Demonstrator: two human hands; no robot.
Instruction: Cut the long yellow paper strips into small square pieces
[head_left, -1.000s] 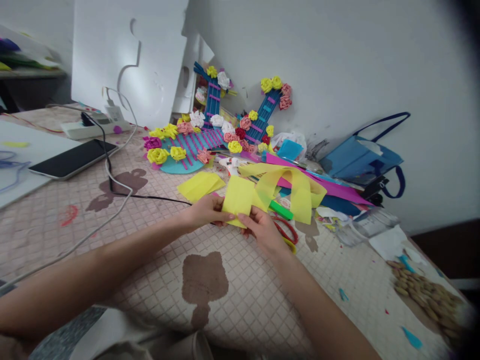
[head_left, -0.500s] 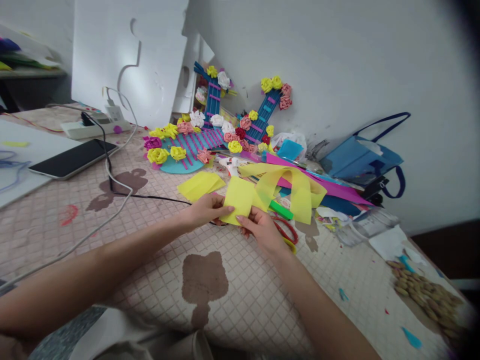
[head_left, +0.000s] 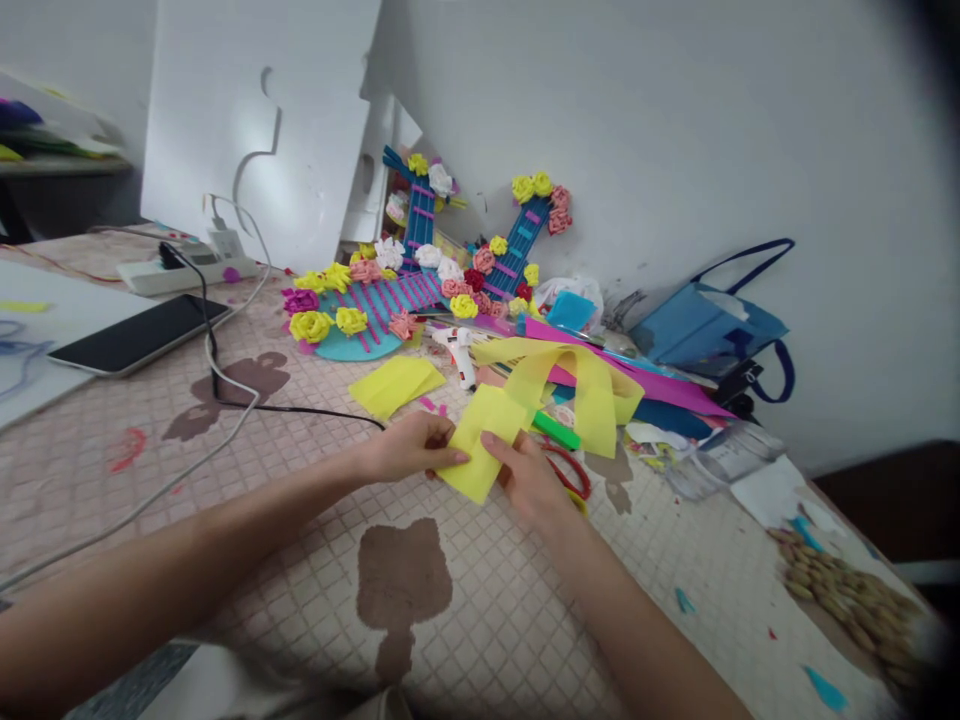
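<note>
A yellow rectangle of crepe paper is held between my two hands, tilted over the table. My left hand pinches its left edge between thumb and fingers. On the right edge, the thumb of my right hand presses the paper from above with the fingers behind it. Beyond them lie more yellow paper pieces and a long curling yellow strip. Scissors with red and yellow handles rest beside my right hand, partly hidden by it. A white glue gun lies just behind the paper.
Turquoise and blue craft pieces with paper flowers stand at the back. A tablet, a power strip and cables lie to the left. At right are a blue bag, a green stick and a pile of nuts.
The yellow paper has turned and come slightly lower, with both hands still on it. My right thumb now lies farther up its face. The glue gun shows more fully behind it.
</note>
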